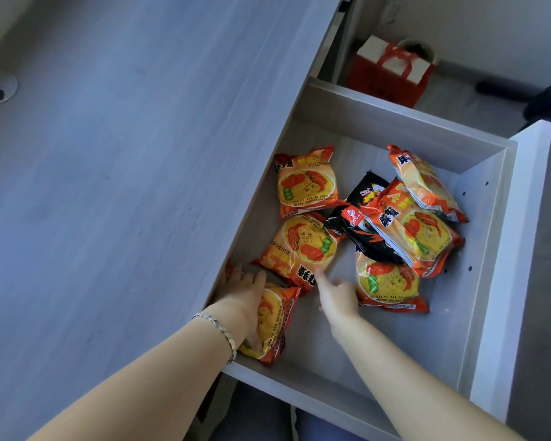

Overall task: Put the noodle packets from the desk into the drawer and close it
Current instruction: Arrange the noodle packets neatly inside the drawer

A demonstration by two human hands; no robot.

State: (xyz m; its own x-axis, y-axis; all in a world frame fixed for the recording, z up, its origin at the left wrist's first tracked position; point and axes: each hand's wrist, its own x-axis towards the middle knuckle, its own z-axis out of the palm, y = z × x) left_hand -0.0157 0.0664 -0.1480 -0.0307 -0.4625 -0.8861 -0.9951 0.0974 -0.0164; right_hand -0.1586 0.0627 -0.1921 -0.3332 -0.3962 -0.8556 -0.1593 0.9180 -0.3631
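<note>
- The drawer (395,122) stands pulled out at the right of the frame, beside the grey desk (109,186) that fills the left half.
- 7 noodle packets show inside it: 6 orange and 1 black packet (360,227).
- The left hand (245,297), at lower centre, lies palm down on the nearest orange packet (274,326), fingers spread over its upper end and thumb at its lower end, pressing it against the drawer's left wall; whether it truly grips is unclear.
- A silver bracelet (221,329) circles the left wrist.
- The right hand (337,297), just right of the left, is loosely open, its forefinger touching the lower edge of the middle orange packet (303,246).
- The top-left orange packet (306,183) lies above that one.
- A lower orange packet (388,284) lies just right of the right hand.
- 2 more orange packets overlap the black one further right, well apart from both hands.
- A red and white gift bag (392,71) sits on the floor at upper right.
</note>
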